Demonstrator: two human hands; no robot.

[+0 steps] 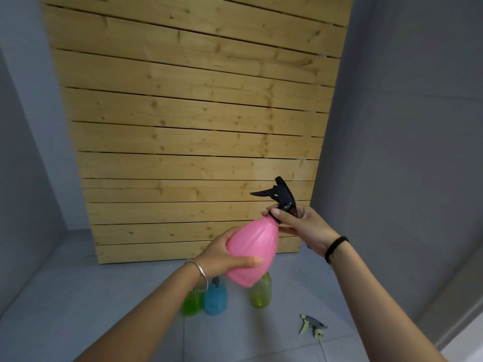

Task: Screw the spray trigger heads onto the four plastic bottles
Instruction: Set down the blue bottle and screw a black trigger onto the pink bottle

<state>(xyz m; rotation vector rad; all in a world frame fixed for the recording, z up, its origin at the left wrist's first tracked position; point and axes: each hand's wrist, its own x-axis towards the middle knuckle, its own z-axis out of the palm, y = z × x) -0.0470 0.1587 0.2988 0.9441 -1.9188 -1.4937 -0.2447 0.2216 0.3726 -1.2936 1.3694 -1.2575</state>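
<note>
My left hand (222,253) grips the body of a pink bottle (252,253), held tilted in the air. A black trigger head (281,195) sits on its neck, and my right hand (300,226) is closed around the collar of that head. Below on the floor stand a green bottle (192,303), a blue bottle (215,300) with a dark head partly hidden by my wrist, and a yellow-green bottle (261,292). A loose grey and pale green trigger head (312,326) lies on the floor to the right.
A panel of light wooden planks (196,113) leans against the grey wall behind. The floor is grey tile (117,283). Grey walls close in on the left and right.
</note>
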